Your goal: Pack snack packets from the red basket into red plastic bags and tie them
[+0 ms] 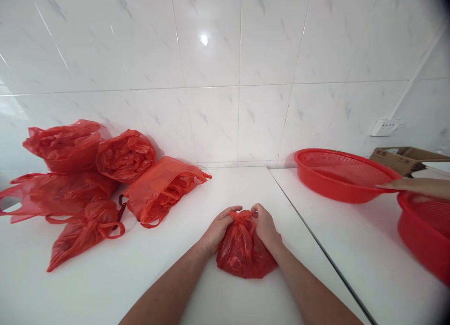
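Observation:
A filled red plastic bag (242,254) sits on the white table in front of me, its neck gathered into a knot at the top. My left hand (221,229) wraps the left side of the bag, thumb and fingers closed about the gathered plastic. On the other side, my right hand (265,226) pinches plastic at the right of the knot with curled fingers. What is inside the bag cannot be made out through the film.
Several red plastic bags (70,191) lie heaped at the left, the nearest one tied. At the right stand two red plastic baskets (326,187), a cardboard box (404,161) behind them. A tiled wall (211,123) with a socket (385,127) bounds the back; a seam crosses the tabletop.

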